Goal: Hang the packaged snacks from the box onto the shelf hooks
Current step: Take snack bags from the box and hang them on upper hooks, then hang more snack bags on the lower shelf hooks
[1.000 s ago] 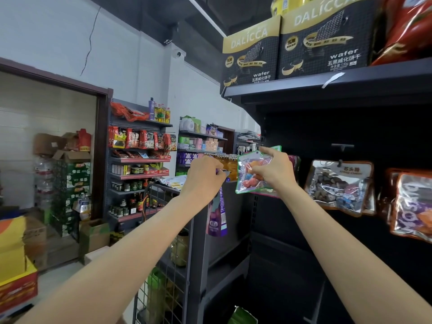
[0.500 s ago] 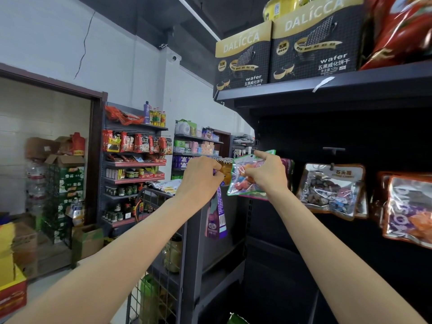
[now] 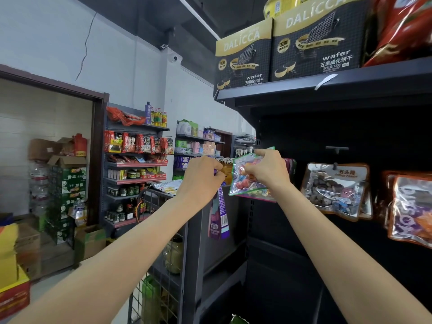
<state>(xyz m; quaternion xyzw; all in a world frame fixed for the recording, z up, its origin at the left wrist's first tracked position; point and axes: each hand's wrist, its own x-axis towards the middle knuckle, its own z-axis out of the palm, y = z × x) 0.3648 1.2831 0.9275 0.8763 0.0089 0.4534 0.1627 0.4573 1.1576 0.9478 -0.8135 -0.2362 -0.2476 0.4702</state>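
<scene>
Both hands barely moved: right hand (image 3: 266, 170) pinches green-edged packet (image 3: 245, 181); left hand (image 3: 201, 177) grips purple packets (image 3: 218, 213).

- Views: one, a wide-angle camera worn on the person's head.
- Facing: forward and slightly upward along both outstretched forearms, toward the black shelf unit (image 3: 350, 127) filling the right half.
- Distance: close; the left hand (image 3: 201, 181) and right hand (image 3: 266, 170) sit at arm's length near frame centre.
- Upper edge: wafer boxes (image 3: 280, 47) seen from below.
- Left half: far store shelves (image 3: 138, 164) and a doorway (image 3: 46, 148), well apart.
- Distortion: straight lines bow at the margins.
</scene>
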